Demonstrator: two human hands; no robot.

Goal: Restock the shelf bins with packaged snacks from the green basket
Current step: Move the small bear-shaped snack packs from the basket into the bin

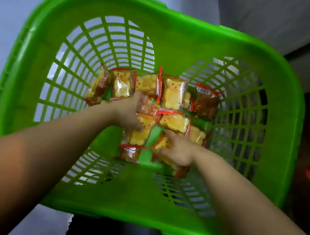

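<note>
Head view: both hands down in green basket (165,28), left hand (128,113) and right hand (178,150) each curled, grip closed on a bear snack pack (140,130) on basket floor.

The pale tiled floor (14,11) carried the green basket (128,4), which held bear-shaped snack packs (173,95).

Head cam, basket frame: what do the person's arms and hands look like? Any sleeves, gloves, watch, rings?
Both forearms are bare from the frame edge down to the wrists, with no sleeve in view. The left hand and right hand are bare too, without gloves. No watch, bracelet or strap shows on either wrist. No ring is visible, though the fingers are partly hidden among the snack packs.
</note>
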